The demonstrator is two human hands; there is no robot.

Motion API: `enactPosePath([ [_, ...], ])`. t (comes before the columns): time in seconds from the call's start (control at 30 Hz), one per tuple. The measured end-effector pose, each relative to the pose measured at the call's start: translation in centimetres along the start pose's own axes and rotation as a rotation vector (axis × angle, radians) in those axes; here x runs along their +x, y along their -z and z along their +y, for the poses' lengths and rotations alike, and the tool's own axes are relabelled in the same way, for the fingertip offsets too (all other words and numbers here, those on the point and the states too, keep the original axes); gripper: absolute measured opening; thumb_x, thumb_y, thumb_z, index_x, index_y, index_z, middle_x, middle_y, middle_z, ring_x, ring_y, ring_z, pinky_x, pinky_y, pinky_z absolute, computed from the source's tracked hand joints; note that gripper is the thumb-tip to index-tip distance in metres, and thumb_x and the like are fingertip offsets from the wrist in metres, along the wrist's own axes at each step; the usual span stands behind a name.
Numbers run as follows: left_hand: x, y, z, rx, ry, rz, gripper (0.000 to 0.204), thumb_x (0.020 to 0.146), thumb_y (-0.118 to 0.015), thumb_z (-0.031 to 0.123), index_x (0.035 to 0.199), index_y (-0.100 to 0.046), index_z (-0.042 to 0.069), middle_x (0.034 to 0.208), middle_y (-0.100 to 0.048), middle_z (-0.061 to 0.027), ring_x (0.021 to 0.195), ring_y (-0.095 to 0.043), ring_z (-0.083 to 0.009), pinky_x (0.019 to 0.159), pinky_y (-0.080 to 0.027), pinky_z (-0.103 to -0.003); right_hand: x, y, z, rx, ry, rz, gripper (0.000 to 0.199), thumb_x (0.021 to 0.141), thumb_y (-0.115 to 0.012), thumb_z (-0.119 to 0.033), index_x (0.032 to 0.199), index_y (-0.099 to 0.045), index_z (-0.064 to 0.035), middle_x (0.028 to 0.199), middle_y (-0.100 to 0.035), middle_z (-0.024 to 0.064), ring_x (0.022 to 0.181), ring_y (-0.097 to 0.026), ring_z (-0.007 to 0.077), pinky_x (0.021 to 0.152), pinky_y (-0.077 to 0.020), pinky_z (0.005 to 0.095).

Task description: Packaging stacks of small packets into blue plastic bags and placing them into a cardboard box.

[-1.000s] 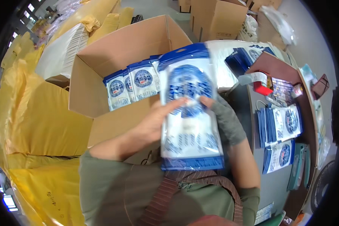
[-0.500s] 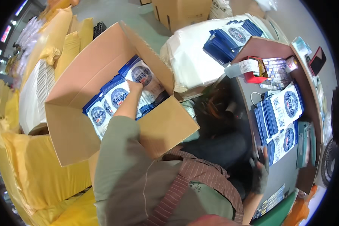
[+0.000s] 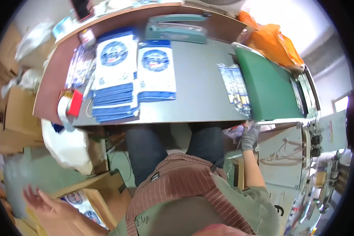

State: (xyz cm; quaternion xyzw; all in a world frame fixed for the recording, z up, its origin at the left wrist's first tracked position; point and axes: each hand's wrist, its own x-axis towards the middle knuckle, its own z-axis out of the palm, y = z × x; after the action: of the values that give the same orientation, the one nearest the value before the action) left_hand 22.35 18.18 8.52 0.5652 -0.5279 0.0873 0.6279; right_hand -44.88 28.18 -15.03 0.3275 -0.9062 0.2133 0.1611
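My left hand [image 3: 41, 202], blurred, hangs with spread fingers above an open cardboard box [image 3: 116, 187], holding nothing I can see. Flat blue-and-white printed packages [image 3: 91, 215] lie inside this box. My right hand [image 3: 249, 137] wears a grey glove with bare fingertips. It is at the desk's front edge, close to the green board [image 3: 267, 84], its fingers too smeared to read. On the grey desk [image 3: 200, 84], a thick overlapping stack of blue-and-white packages [image 3: 115, 72] lies beside a smaller pile [image 3: 156, 70]. A row of slim printed sachets [image 3: 234, 86] lies left of the green board.
A red tape dispenser [image 3: 74, 103] is at the desk's left end, near more slim sachets [image 3: 79, 65]. A teal rack [image 3: 177, 29] stands along the back rim. The orange bag [image 3: 277, 43] is at the far right, a white sack [image 3: 67, 145] on the floor at left.
My view has swung right, from the box to the desk. My left hand has come off the packages in the box and its fingers have spread. My right hand is at the desk edge.
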Motion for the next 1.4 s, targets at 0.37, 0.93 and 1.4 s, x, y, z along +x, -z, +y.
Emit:
enactPosePath([
  [0.37,-27.4,-42.9,24.1,-0.714,-0.066,-1.347,0.081,0.089,-0.064,0.039,0.142,-0.024,-0.007,0.147,-0.027,-0.0293,0.138,-0.028,-0.0425,0.113,-0.025,-0.044,1.8,4.9,-6.7,0.017,0.104,-0.084,0.088,0.077,-0.071,-0.052,0.138,-0.041,0.0031,0.127,-0.053,0.0243,0.121,-0.049,0.0368,0.106,-0.0356,0.0436],
  [0.93,-21.4,-45.8,15.4,-0.336,-0.233,-1.167,0.086,0.079,-0.072,0.019,0.147,-0.023,0.000,0.152,-0.017,-0.0278,0.140,-0.023,-0.0428,0.114,-0.023,-0.046,7.6,1.5,-15.3,0.988,0.380,-0.725,0.058,0.083,-0.069,-0.022,0.133,-0.048,-0.0007,0.139,-0.047,0.0207,0.128,-0.045,0.0360,0.109,-0.0354,0.0414],
  [1.4,-17.9,-46.6,14.9,-0.870,1.008,-1.406,0.063,0.088,-0.064,0.031,0.136,-0.036,0.004,0.133,-0.048,-0.0111,0.124,-0.043,-0.0209,0.099,-0.038,-0.045,14.2,-6.6,-17.4,0.182,0.200,-0.312,0.068,0.093,-0.047,-0.052,0.139,-0.041,-0.0019,0.133,-0.050,0.0254,0.122,-0.049,0.0405,0.102,-0.0403,0.0431],
])
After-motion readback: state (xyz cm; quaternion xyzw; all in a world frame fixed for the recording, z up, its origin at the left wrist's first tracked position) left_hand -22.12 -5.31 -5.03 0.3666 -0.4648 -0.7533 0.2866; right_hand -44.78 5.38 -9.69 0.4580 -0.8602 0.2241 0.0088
